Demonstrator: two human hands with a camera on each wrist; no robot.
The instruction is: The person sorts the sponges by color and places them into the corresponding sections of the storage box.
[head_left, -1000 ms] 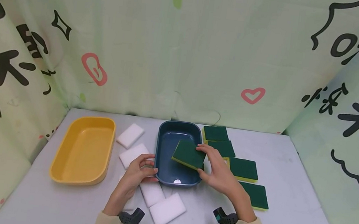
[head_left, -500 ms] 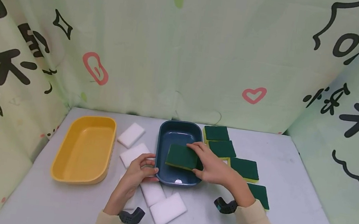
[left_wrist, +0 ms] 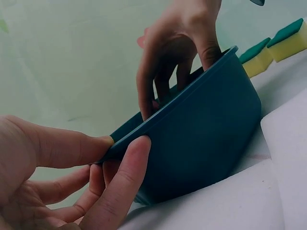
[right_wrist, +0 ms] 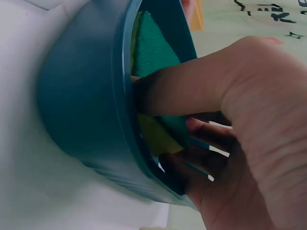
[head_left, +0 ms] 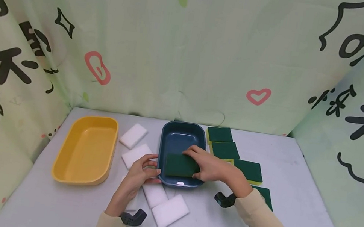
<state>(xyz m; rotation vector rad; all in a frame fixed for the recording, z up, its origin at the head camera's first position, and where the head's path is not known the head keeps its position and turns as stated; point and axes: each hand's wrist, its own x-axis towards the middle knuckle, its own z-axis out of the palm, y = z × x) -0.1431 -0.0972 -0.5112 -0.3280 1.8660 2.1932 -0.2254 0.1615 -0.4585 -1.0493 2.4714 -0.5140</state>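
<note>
In the head view a dark blue basin [head_left: 181, 134] stands at the middle of the table. My left hand [head_left: 140, 176] pinches its near left rim between thumb and fingers, as the left wrist view shows on the basin wall [left_wrist: 201, 134]. Inside the basin, toward its near end, my right hand [head_left: 211, 166] grips a green-and-yellow scouring sponge [head_left: 180, 165] by its right end, green side up. In the right wrist view the sponge [right_wrist: 156, 48] is down below the rim, with thumb and fingers on its opposite edges. Part of it is hidden by the hand.
A yellow basin [head_left: 85, 151] stands to the left. Several white sponges [head_left: 170, 212] lie left of and in front of the blue basin, some near my left hand. Several more scouring sponges [head_left: 247, 170] lie to its right, partly under my right forearm. A printed curtain [head_left: 182, 53] surrounds the table.
My right hand has moved left and down into the blue basin with the scouring sponge, which has turned straighter and lower. The left hand keeps its hold on the rim.
</note>
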